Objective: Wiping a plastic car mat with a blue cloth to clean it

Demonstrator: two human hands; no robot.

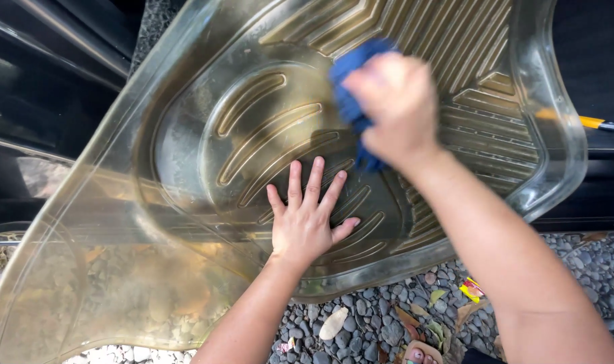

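A large see-through yellowish plastic car floor mat (186, 168) with raised ribs leans up against a dark car body. My left hand (307, 219) lies flat on the mat's ribbed middle, fingers spread, holding nothing. Higher up and to the right, my right hand (394, 104) is closed around a blue cloth (354, 81) and presses it against the mat. That hand looks blurred. Much of the cloth is hidden under the fingers.
Grey gravel (374, 323) with dry leaves and a small yellow wrapper (470, 290) covers the ground below. The dark car body (44, 101) stands behind the mat at left and right. A yellow-handled tool (593, 123) sticks out at the right edge.
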